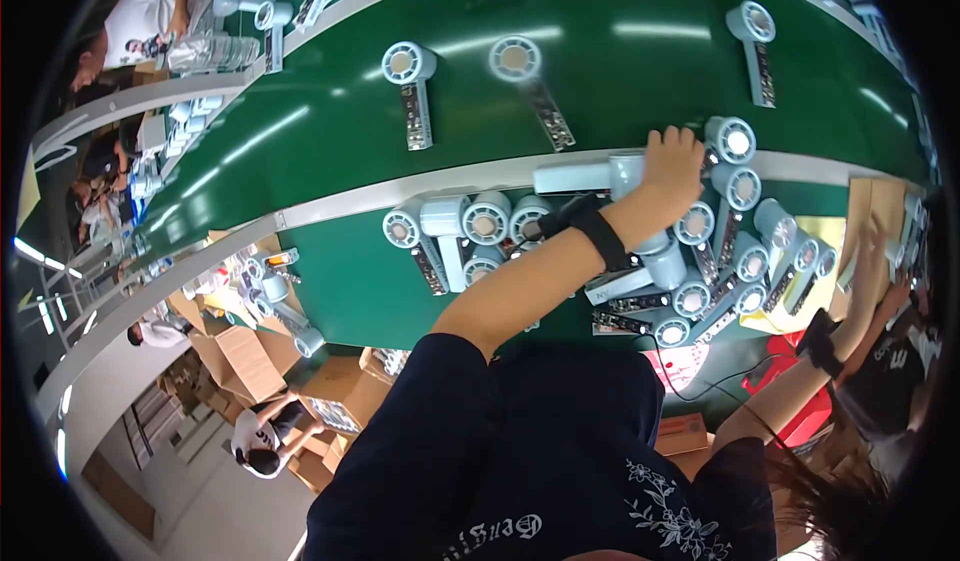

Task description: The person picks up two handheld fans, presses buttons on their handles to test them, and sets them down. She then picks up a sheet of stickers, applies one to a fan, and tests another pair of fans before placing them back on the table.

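My left hand (673, 166), a black band at its wrist, is closed on a light-blue handheld fan (570, 178) lying across the grey rail. Part of that fan is hidden under the palm. Another fan (732, 141), face up, is right beside the fingers. Below the forearm lie several more fans (486, 219), some with bare circuit boards in their handles. Far to the right, my right hand (872, 246), its wrist also banded, reaches to an open cardboard box (880, 199). Its fingers look stretched out, with nothing visible in them.
Beyond the rail (440, 183) runs a green belt (620, 71) carrying spaced-out fans (408, 66). A yellow sheet (822, 236) lies under fans at the right. Cardboard boxes (345, 391) stand at lower left. A thin cable (705, 391) hangs near my lap. Other people work nearby.
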{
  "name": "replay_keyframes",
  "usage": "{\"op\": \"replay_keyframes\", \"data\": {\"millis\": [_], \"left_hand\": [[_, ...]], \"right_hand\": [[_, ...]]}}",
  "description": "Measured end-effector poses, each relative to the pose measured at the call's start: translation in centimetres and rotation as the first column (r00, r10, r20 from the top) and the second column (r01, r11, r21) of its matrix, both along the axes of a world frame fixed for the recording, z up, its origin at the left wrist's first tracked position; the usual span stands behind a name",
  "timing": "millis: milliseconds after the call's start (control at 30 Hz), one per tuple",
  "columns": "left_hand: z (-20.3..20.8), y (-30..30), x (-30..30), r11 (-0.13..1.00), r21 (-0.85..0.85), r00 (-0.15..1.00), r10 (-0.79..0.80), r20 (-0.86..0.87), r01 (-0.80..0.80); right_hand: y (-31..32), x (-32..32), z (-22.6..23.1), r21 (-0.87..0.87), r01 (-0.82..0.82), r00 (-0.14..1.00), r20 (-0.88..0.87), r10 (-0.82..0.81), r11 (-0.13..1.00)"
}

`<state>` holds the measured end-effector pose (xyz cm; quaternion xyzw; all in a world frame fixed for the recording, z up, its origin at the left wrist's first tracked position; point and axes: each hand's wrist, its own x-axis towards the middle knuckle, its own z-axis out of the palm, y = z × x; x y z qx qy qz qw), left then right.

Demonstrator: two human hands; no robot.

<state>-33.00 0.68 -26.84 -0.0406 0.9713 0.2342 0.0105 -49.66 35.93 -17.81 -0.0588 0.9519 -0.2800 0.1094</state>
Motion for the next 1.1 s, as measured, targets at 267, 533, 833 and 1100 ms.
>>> {"op": "replay_keyframes", "data": {"millis": [267,533,833,1100], "left_hand": [[6.5,-15.5,7.9,0.794,0.217,0.784,0.602,-0.149,-0.568],[-2.0,-30.1,17.0,0.675,0.076,0.675,0.712,0.196,-0.734],[7.3,-24.9,18.0,0.117,0.71,0.584,0.668,0.461,-0.695],[17.5,-12.4,23.0,-0.102,0.934,0.758,0.558,0.339,-0.343]], "right_hand": [[-31.6,6.7,0.7,-0.304,-0.432,0.744,0.413,0.526,0.849],[-45.5,17.5,-8.7,-0.026,-0.531,0.836,0.148,0.528,0.847],[-40.1,17.5,1.9,-0.674,-0.092,0.697,0.483,0.531,0.733],[-32.6,25.4,12.2,-0.892,0.22,0.562,0.447,0.696,0.396]]}}
